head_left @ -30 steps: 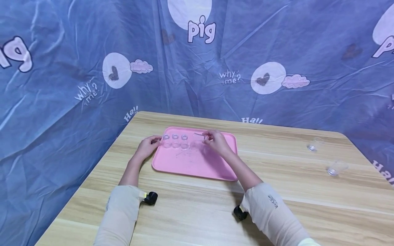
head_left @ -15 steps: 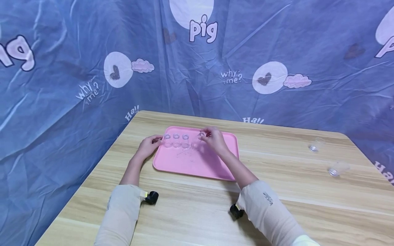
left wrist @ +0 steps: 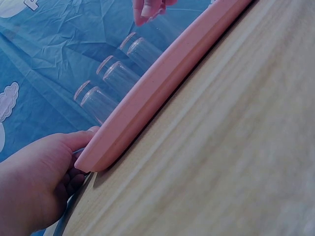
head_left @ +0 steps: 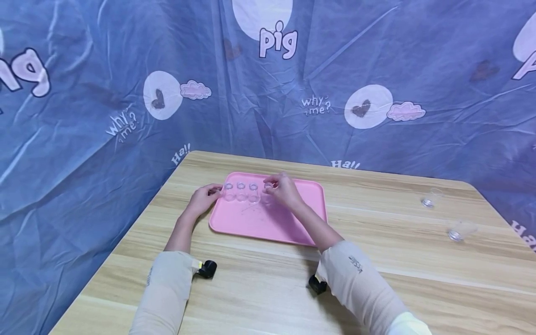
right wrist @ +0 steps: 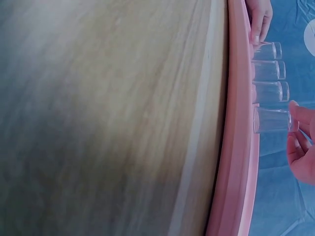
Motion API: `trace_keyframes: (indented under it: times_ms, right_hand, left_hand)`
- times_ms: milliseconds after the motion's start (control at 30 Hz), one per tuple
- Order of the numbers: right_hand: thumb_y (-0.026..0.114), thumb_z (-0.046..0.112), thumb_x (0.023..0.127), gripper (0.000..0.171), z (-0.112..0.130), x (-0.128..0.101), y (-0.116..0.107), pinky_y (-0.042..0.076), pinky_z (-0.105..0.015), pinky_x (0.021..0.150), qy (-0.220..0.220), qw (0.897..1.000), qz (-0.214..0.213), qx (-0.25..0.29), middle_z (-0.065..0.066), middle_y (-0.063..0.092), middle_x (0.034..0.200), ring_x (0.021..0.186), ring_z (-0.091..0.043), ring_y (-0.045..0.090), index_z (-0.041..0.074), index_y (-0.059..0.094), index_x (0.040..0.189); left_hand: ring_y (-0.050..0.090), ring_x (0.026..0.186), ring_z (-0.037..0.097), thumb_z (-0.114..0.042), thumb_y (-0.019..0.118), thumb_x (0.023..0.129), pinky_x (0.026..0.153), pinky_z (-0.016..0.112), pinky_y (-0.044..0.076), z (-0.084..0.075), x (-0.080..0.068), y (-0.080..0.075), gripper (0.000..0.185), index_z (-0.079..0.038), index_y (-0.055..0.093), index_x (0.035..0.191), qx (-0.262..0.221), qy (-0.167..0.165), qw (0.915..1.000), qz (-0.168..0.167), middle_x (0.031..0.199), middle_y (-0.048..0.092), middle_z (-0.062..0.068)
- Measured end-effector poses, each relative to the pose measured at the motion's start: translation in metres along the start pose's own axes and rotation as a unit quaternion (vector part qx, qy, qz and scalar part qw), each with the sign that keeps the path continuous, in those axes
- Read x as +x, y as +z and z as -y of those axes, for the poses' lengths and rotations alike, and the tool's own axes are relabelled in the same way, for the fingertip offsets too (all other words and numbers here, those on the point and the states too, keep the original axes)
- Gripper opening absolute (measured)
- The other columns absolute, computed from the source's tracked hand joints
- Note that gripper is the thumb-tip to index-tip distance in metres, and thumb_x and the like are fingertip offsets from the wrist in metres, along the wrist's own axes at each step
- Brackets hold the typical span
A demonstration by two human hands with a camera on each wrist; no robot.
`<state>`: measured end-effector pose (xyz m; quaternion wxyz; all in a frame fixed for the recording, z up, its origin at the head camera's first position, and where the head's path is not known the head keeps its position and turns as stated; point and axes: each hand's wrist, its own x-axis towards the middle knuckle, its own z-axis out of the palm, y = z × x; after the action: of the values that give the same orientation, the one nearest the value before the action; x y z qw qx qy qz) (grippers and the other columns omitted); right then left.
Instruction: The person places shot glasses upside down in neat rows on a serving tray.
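Held glass (right wrist: 271,120): mouth down, at the centre of the head view and the right of the right wrist view; whether its rim touches the tray cannot be told.
Right hand (head_left: 284,189): pinches the glass by its thick base; best kept high, so the rim can be lowered flat and released without a tip.
Three glasses (head_left: 241,186): inverted side by side, left of the held one; a slow sideways approach in line with them should avoid a knock, their clear walls being easy to misjudge.
Pink tray (head_left: 268,225): mid-frame, under the row; a jolt would probably rattle everything on it.
Left hand (head_left: 202,200): grips the tray's left edge; a steady, light hold seems right.
Far glasses (head_left: 428,203): two on the wooden table (head_left: 259,288), right side of the head view, well apart from the tray.
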<state>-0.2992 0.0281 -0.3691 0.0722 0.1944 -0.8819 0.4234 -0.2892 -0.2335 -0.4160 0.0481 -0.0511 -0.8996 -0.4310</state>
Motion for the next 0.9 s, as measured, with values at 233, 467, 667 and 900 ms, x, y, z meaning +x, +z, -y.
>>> trace_keyframes:
  times_ms: [233,467,667,900]
  right_hand:
    - [0.070,-0.002,0.075,0.022,-0.002,0.001,0.005,0.047,-0.030,0.074,-0.006,1.000,-0.001,-0.008,-0.012,0.055,0.090,0.083,-0.023,0.056,-0.002,0.069,0.097]
    - [0.069,-0.003,0.075,0.022,-0.001,0.001,0.007,0.047,-0.031,0.075,-0.012,1.000,-0.002,-0.017,-0.011,0.055,0.090,0.084,-0.024,0.056,-0.001,0.069,0.096]
    - [0.070,0.001,0.076,0.027,0.000,0.001,0.007,0.047,-0.033,0.077,-0.014,0.999,0.008,-0.036,-0.013,0.057,0.095,0.087,-0.025,0.056,-0.001,0.067,0.103]
    - [0.071,0.012,0.080,0.036,0.002,-0.004,-0.012,0.046,-0.037,0.080,0.013,1.000,0.013,-0.021,-0.015,0.058,0.102,0.093,-0.028,0.056,0.000,0.062,0.112]
  left_hand:
    - [0.054,0.098,0.032,-0.012,0.054,0.091,0.091,0.044,0.039,-0.001,-0.001,0.000,0.033,0.001,0.056,0.122,-0.002,0.001,1.0000,-0.002,0.103,0.060,0.020]
    - [0.053,0.099,0.033,-0.012,0.053,0.092,0.092,0.044,0.039,-0.004,-0.001,-0.002,0.033,0.001,0.056,0.122,-0.003,-0.003,1.0000,-0.001,0.104,0.060,0.020]
    - [0.054,0.099,0.033,-0.012,0.054,0.092,0.091,0.044,0.039,-0.002,0.000,-0.002,0.033,0.001,0.056,0.122,0.000,-0.001,1.0000,0.000,0.104,0.060,0.020]
    - [0.053,0.100,0.033,-0.014,0.053,0.092,0.092,0.044,0.038,-0.001,0.001,0.001,0.034,0.000,0.055,0.123,-0.008,-0.009,0.9999,0.006,0.105,0.060,0.020]
